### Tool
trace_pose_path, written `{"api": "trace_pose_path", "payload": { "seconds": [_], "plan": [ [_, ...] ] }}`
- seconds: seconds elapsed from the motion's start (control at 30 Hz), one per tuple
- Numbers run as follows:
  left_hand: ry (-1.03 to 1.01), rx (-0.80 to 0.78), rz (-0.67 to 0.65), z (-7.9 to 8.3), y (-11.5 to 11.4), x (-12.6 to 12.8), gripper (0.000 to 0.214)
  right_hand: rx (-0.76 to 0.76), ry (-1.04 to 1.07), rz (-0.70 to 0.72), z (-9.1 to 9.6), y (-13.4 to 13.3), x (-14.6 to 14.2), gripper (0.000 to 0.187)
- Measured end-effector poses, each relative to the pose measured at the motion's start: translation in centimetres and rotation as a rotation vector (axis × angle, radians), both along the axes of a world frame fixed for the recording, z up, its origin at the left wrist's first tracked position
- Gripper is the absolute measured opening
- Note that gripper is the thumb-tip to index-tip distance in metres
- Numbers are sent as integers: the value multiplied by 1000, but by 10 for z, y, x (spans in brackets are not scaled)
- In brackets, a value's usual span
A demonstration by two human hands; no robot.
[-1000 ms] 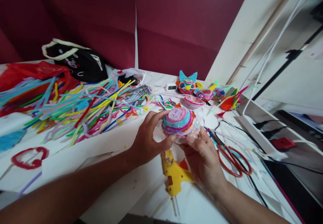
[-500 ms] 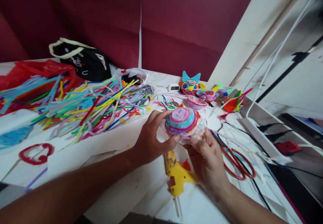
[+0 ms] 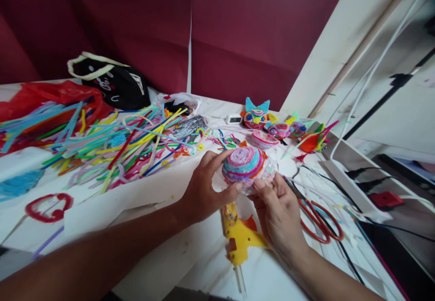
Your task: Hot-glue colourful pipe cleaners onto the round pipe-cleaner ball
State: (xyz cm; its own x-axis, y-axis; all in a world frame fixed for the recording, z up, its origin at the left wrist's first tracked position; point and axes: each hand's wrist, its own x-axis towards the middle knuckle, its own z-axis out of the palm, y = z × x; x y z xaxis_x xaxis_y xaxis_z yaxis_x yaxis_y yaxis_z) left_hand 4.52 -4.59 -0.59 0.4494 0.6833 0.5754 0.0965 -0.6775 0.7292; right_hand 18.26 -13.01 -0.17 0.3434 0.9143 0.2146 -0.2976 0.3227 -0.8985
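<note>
Between my two hands is a round ball (image 3: 245,164) wrapped in coiled pipe cleaners, with pink, blue, purple and orange bands; its right underside looks clear and bare. My left hand (image 3: 206,187) grips its left side, thumb in front and fingers on top. My right hand (image 3: 277,203) is closed on the lower right edge, the thumb pressing near the front. A yellow glue gun (image 3: 239,237) lies on the table just below the ball, a glue stick poking from its end. Beside my right hand lie scissors (image 3: 321,222) with orange-red handles.
A heap of colourful pipe cleaners (image 3: 136,142) spreads across the left, beside a red plastic bag (image 3: 61,93) and a black bag (image 3: 113,83). Behind the ball stand a finished pipe-cleaner figure (image 3: 255,114), a pink coiled piece (image 3: 264,139) and a small digital display (image 3: 234,119). Cables run along the right.
The ball has turned slightly in my hands, its coiled centre facing more toward me. My right thumb has shifted a little up and left. Other things look the same.
</note>
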Motion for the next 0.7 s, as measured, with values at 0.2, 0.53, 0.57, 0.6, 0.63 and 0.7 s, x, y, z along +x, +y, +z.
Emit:
{"api": "trace_pose_path", "payload": {
  "seconds": [0.2,0.53,0.57,0.6,0.63,0.7],
  "plan": [
    [-18,-15,12,2,-2,0,64,24,-19,17,1,0,-1,18],
    [6,-48,42,4,-2,3,68,21,-4,66,-1,-1,-3,14],
    [4,-51,43,4,-2,3,68,21,-6,69,-1,0,-3,14],
    [1,-55,44,4,-2,3,68,22,-6,73,-1,0,-3,14],
    [-4,-59,44,4,-2,3,68,25,-4,77,-1,0,-4,15],
    [-11,-67,44,4,-2,3,68,27,6,90,0,0,-4,15]
  ]
}}
